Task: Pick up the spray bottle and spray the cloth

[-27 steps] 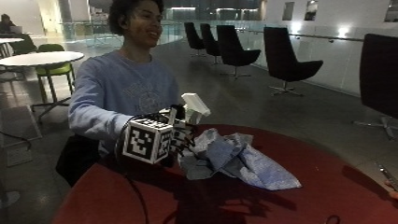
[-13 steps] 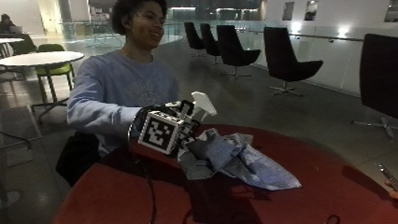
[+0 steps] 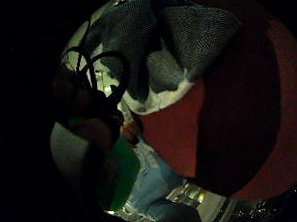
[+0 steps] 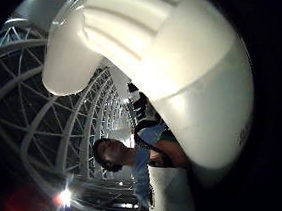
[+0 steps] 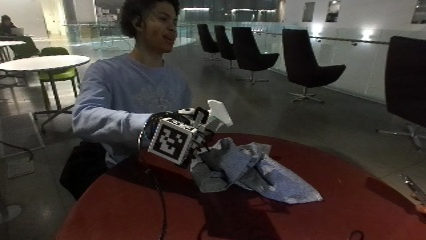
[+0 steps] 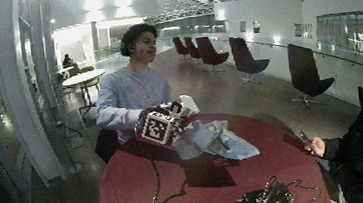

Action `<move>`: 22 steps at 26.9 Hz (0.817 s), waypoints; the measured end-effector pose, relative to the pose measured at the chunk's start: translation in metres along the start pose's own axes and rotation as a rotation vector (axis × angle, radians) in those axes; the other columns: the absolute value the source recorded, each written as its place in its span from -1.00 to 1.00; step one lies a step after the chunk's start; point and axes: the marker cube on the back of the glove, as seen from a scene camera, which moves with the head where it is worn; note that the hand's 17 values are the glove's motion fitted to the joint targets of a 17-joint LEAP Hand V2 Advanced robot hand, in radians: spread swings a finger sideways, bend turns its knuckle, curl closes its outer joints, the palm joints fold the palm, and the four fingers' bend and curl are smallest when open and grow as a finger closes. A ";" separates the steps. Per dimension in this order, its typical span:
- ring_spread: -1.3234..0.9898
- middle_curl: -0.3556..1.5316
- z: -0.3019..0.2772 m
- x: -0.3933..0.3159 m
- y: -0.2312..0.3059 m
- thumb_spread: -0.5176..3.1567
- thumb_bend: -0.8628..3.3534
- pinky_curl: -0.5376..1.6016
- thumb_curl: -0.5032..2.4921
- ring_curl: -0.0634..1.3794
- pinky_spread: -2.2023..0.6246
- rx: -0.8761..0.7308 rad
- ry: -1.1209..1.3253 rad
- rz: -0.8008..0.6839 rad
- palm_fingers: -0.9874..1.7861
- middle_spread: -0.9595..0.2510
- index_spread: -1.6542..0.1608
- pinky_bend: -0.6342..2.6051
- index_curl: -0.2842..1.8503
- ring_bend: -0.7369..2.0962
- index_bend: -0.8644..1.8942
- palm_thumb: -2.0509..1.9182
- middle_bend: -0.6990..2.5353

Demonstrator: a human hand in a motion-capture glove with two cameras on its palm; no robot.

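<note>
Your gloved hand is raised above the red desk, fingers curled round the spray bottle. The bottle's white head sticks up above your hand and fills most of the thumb-side palm view, right against the palm. Its green body shows close to the palm in the little-finger-side view.

The cloth lies crumpled on the desk just below and in front of your hand, its near edge bunched up under your knuckles; whether it touches the glove cannot be told. From there it spreads away from you across the desk. In the little-finger-side view the same cloth shows a grey herringbone weave, lying on the red desk top beyond the palm.

The bottle's nozzle points out over the cloth, away from your body.

In the wide outside view, a tangle of cables lies at the far edge of the desk, well apart from your hand.
</note>
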 end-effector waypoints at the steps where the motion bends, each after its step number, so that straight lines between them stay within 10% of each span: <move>1: 0.15 -0.11 -0.001 -0.001 0.000 -0.31 -0.60 -0.14 -0.23 -0.34 0.62 0.003 -0.002 -0.001 0.50 0.51 0.59 -0.34 -0.52 -0.01 -0.31 0.47 -0.37; 22: 0.15 -0.09 0.008 -0.007 0.008 -0.28 -0.60 -0.14 -0.22 -0.34 0.62 -0.028 -0.002 -0.003 0.51 0.52 0.60 -0.33 -0.53 -0.01 -0.31 0.46 -0.36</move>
